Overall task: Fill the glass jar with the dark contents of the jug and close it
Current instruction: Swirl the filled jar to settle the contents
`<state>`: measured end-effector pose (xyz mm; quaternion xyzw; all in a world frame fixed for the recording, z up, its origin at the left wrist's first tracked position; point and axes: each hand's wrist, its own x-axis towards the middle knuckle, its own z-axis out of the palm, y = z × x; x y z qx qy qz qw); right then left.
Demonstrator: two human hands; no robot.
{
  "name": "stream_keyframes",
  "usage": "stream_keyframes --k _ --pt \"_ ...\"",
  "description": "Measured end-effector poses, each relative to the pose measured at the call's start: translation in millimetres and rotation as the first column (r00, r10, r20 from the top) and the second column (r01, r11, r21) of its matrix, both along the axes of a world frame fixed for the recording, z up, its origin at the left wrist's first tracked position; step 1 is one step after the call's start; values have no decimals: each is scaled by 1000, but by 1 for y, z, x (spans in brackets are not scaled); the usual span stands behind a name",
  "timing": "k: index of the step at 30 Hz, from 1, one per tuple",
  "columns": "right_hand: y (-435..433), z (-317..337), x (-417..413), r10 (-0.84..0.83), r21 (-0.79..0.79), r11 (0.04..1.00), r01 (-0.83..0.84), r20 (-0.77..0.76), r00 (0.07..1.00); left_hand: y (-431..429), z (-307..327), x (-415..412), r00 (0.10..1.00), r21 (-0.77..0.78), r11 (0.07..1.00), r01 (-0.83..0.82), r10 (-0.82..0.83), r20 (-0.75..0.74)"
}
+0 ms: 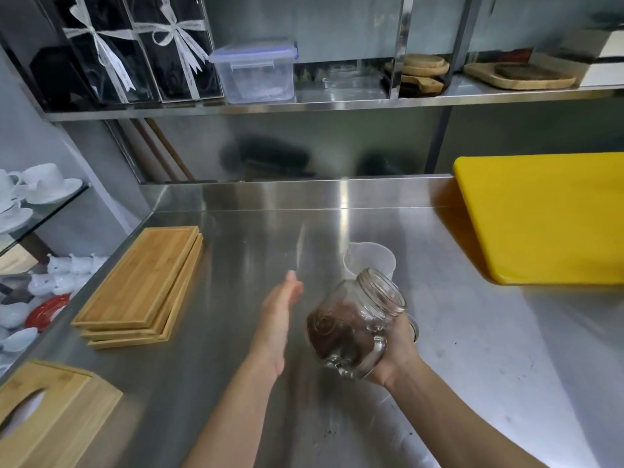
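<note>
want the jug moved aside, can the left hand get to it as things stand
Probably yes. The left hand is open and empty, and bare counter lies between it and the jug. The tilted glass jar in the right hand sits just in front, so come from the left.

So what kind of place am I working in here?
Likely a café or commercial kitchen prep area: stainless steel counter and shelf, stacked wooden serving trays, and white cups and saucers on a side shelf.

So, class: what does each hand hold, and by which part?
The right hand cradles the tilted clear glass jar, part-filled with dark contents, by its lower body near the handle. The left hand is open, holding nothing.
</note>
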<state>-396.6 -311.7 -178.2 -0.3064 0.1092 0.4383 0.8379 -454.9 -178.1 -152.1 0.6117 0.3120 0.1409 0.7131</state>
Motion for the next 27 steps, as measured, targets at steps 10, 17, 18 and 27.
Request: stream_keyframes --k 10,17,18,27 --pt "-2 -8 0 -3 -5 1000 4 65 998 -50 -21 -7 996 298 954 24 -47 71" --pt "0 -4 -14 -113 -42 992 116 60 992 -50 -62 8 999 -97 995 -9 13 50" --pt "0 -5 -16 -142 -49 988 144 41 989 -49 -69 11 999 -194 981 -20 26 28" --pt "-3 -9 -19 -204 -176 950 257 270 941 -50 -67 7 992 -390 915 -101 124 34"
